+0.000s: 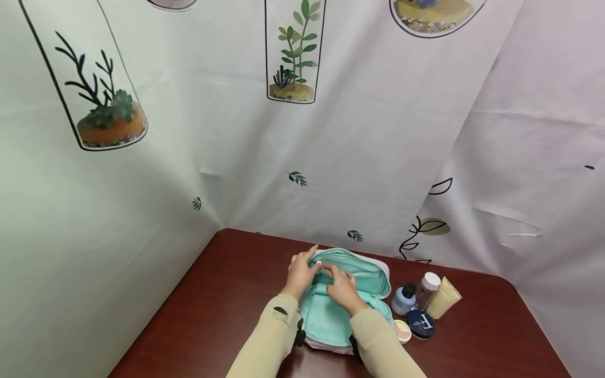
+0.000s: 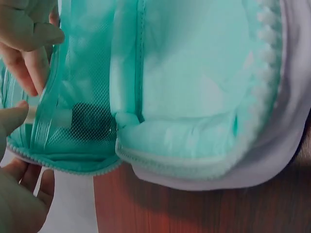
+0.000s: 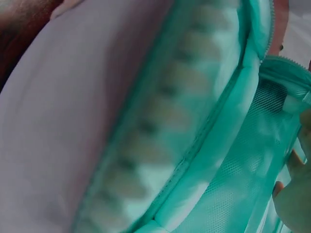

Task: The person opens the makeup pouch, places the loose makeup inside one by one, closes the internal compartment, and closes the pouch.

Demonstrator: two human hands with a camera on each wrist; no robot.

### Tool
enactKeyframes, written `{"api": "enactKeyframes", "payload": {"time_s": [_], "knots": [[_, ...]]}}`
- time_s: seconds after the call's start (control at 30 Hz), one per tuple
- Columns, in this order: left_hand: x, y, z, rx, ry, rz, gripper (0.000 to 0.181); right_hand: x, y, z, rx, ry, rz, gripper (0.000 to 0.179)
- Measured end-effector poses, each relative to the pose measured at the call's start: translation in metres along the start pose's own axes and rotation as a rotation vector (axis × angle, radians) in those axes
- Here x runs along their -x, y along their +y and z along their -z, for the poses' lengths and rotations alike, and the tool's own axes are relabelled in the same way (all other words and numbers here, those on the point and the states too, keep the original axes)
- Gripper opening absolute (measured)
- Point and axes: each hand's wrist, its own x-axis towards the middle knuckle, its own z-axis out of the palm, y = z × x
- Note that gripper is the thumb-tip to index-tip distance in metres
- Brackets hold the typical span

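Note:
A pale toiletry bag (image 1: 326,321) with mint-green lining lies unzipped on the table, its lid folded back. My left hand (image 1: 299,274) grips the lid's left end, thumb inside and fingers behind it. Under the mesh pocket (image 2: 90,63) of the lid shows a small slim item with a dark end (image 2: 90,121). Its pale other end sticks out past the pocket's rim, right by my left thumb (image 2: 14,116). My right hand (image 1: 343,290) pinches the pocket's rim, with fingertips tucked behind the edge. The item's exact kind cannot be told through the mesh.
Right of the bag stand a blue bottle with a black cap (image 1: 404,299), a clear jar with a white lid (image 1: 427,290) and a cream tube (image 1: 444,299). A dark round compact (image 1: 420,324) and a small round palette (image 1: 402,332) lie before them. A printed curtain (image 1: 264,173) hangs behind the table.

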Motion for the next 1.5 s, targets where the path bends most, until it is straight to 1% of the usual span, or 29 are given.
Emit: {"api": "enactKeyframes", "payload": {"time_s": [0.13, 0.2, 0.27, 0.33, 0.43, 0.5, 0.57, 0.67, 0.73, 0.77, 0.83, 0.93, 1.0, 1.03, 1.07, 1.13, 1.23, 1.3, 1.4, 1.5], "knots": [[0.0, 0.002, -0.003, -0.036, 0.073, -0.004, 0.048, 0.0, 0.003, -0.001, -0.025, -0.04, 0.005, 0.056], [0.001, 0.004, -0.004, -0.033, 0.094, -0.002, 0.046, -0.001, 0.004, 0.0, -0.074, -0.045, -0.009, 0.057], [0.001, 0.005, -0.005, -0.027, 0.098, 0.002, 0.045, -0.002, 0.005, 0.001, -0.17, -0.052, -0.066, 0.059], [0.002, 0.006, -0.006, -0.022, 0.096, 0.002, 0.045, -0.003, 0.007, 0.001, -0.294, -0.05, -0.125, 0.062], [0.002, 0.007, -0.007, -0.018, 0.089, 0.004, 0.044, -0.003, 0.009, 0.003, -0.495, -0.061, -0.188, 0.067], [0.002, 0.007, -0.007, -0.019, 0.095, -0.001, 0.044, -0.002, 0.009, 0.006, -0.578, -0.073, -0.178, 0.067], [0.002, 0.007, -0.006, -0.026, 0.105, -0.007, 0.043, -0.001, 0.009, 0.009, -0.592, -0.092, -0.143, 0.062], [0.002, 0.006, -0.006, -0.051, 0.124, -0.018, 0.042, 0.004, 0.006, 0.017, -0.501, -0.118, -0.09, 0.051], [0.002, 0.005, -0.006, -0.067, 0.133, -0.023, 0.041, 0.01, 0.006, 0.025, -0.42, -0.122, -0.033, 0.043], [0.002, 0.005, -0.006, -0.07, 0.136, -0.023, 0.041, 0.013, 0.007, 0.031, -0.397, -0.118, 0.004, 0.039], [0.001, 0.005, -0.006, -0.068, 0.141, -0.024, 0.041, 0.023, 0.01, 0.047, -0.403, -0.1, 0.07, 0.031], [-0.002, 0.005, -0.006, -0.054, 0.137, -0.016, 0.041, 0.042, 0.028, 0.077, -0.437, -0.076, 0.13, 0.023], [-0.004, 0.007, -0.005, -0.038, 0.133, -0.013, 0.042, 0.056, 0.045, 0.097, -0.464, -0.057, 0.097, 0.02], [-0.005, 0.008, -0.004, -0.035, 0.131, -0.013, 0.042, 0.062, 0.055, 0.105, -0.454, -0.045, 0.079, 0.02], [-0.006, 0.008, -0.003, -0.034, 0.129, -0.016, 0.043, 0.069, 0.066, 0.111, -0.426, -0.025, 0.057, 0.02], [-0.007, 0.009, -0.001, -0.03, 0.127, -0.022, 0.044, 0.08, 0.085, 0.119, -0.32, 0.04, 0.005, 0.014], [-0.005, 0.008, 0.001, -0.04, 0.126, -0.025, 0.045, 0.096, 0.11, 0.12, -0.128, 0.123, -0.084, 0.008], [-0.003, 0.006, 0.001, -0.041, 0.123, -0.018, 0.045, 0.105, 0.124, 0.115, -0.022, 0.159, -0.139, 0.009], [0.001, 0.004, 0.0, -0.052, 0.116, -0.009, 0.046, 0.116, 0.138, 0.107, 0.074, 0.179, -0.158, 0.015], [0.002, 0.003, -0.003, -0.06, 0.107, -0.014, 0.046, 0.124, 0.147, 0.099, 0.182, 0.225, -0.137, 0.023]]}}
